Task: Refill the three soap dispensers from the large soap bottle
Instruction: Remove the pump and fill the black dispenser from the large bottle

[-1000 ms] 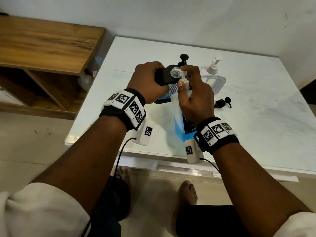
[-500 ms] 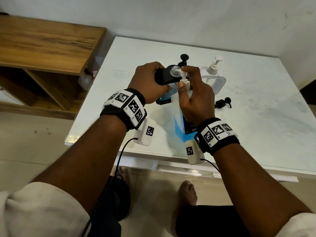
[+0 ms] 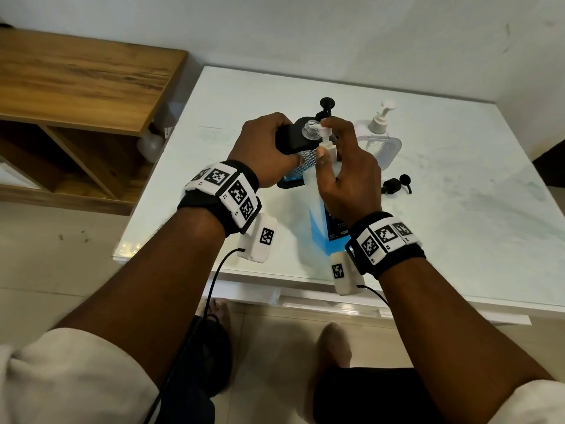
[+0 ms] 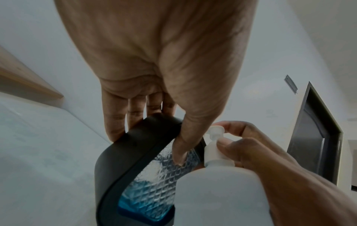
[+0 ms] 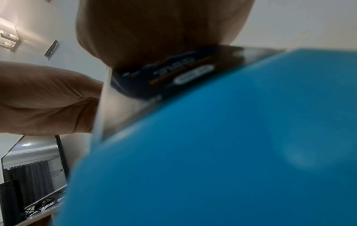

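Note:
My left hand (image 3: 266,148) grips the black top of a glass dispenser (image 3: 290,143) that stands on the table with its neck (image 3: 310,130) uncapped. In the left wrist view this dispenser (image 4: 150,175) holds a little blue soap at the bottom. My right hand (image 3: 348,172) holds the large soap bottle (image 3: 318,215) by its neck. Its forefinger lies on the white pump (image 3: 325,139), whose spout reaches over the uncapped neck. The pump (image 4: 216,133) shows beside my left thumb. The right wrist view is filled by the bottle's blue body (image 5: 231,137).
A clear dispenser with a white pump (image 3: 379,139) stands behind my right hand. A loose black pump head (image 3: 396,185) lies to the right on the white table (image 3: 474,179). Another black pump (image 3: 327,107) rises behind the held dispenser. A wooden shelf (image 3: 76,81) stands at the left.

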`<state>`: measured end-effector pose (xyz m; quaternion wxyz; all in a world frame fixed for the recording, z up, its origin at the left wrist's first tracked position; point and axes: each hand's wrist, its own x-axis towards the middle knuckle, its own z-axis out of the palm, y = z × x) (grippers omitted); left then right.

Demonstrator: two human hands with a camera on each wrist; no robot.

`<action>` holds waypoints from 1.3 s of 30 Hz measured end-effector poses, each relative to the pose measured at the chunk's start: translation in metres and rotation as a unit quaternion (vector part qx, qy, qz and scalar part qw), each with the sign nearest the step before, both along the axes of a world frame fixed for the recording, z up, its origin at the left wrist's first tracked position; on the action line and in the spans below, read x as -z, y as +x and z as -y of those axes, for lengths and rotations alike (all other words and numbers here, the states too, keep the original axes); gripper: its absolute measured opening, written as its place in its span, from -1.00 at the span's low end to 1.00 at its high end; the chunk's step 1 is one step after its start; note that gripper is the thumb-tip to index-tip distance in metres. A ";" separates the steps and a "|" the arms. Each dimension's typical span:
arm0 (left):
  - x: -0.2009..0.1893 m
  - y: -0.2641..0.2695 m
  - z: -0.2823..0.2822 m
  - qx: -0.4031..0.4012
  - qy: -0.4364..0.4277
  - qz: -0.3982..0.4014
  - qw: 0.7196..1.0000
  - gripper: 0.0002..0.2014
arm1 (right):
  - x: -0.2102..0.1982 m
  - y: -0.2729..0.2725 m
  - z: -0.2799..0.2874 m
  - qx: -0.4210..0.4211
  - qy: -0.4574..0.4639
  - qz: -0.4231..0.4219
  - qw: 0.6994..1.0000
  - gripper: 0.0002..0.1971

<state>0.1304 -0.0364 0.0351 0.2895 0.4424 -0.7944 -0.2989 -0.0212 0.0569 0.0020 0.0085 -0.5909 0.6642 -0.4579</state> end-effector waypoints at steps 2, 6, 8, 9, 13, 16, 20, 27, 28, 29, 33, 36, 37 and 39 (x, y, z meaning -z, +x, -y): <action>0.000 0.000 -0.001 -0.001 0.001 0.000 1.000 -0.62 | 0.000 0.000 0.003 0.002 0.003 -0.003 1.000 -0.65; 0.000 0.003 0.000 -0.001 0.001 0.006 1.000 -0.61 | -0.001 0.001 0.004 0.004 0.001 -0.003 1.000 -0.71; 0.000 0.003 0.000 -0.001 0.004 0.006 1.000 -0.61 | -0.001 0.001 0.003 0.003 0.001 0.000 1.000 -0.72; 0.000 0.003 0.000 -0.001 0.006 0.005 1.000 -0.60 | -0.001 0.001 0.002 0.002 -0.001 0.001 1.000 -0.73; 0.000 0.000 -0.002 0.002 0.011 0.002 1.000 -0.59 | -0.003 0.002 -0.003 -0.013 -0.007 0.003 1.000 -0.62; 0.001 -0.001 -0.002 0.003 0.006 0.004 1.000 -0.59 | -0.004 0.001 -0.006 -0.019 -0.023 0.022 0.999 -0.51; 0.002 0.000 -0.001 0.002 0.010 0.008 1.000 -0.60 | -0.004 0.001 -0.005 -0.020 -0.039 0.041 0.998 -0.45; 0.005 0.000 -0.001 0.002 0.024 0.008 1.000 -0.63 | -0.003 -0.002 -0.011 -0.022 -0.044 0.053 0.997 -0.41; 0.005 -0.001 -0.002 0.003 0.026 0.009 1.000 -0.63 | -0.003 -0.002 -0.013 -0.022 -0.041 0.060 0.997 -0.40; 0.004 -0.001 -0.003 0.005 0.027 0.009 1.000 -0.62 | -0.003 -0.003 -0.016 -0.021 -0.039 0.066 0.997 -0.39; 0.004 -0.002 -0.005 0.006 0.028 0.001 1.000 -0.63 | -0.003 -0.004 -0.027 -0.021 -0.024 0.105 0.994 -0.22; 0.004 -0.003 -0.006 0.009 0.035 -0.001 0.999 -0.62 | -0.004 -0.003 -0.036 -0.012 -0.009 0.130 0.991 -0.06; 0.004 -0.004 -0.008 0.009 0.038 -0.003 0.999 -0.61 | -0.005 -0.003 -0.038 -0.009 -0.003 0.131 0.991 -0.04; 0.004 -0.005 -0.010 0.009 0.041 -0.005 0.999 -0.60 | -0.007 -0.001 -0.044 -0.013 0.006 0.140 0.990 -0.03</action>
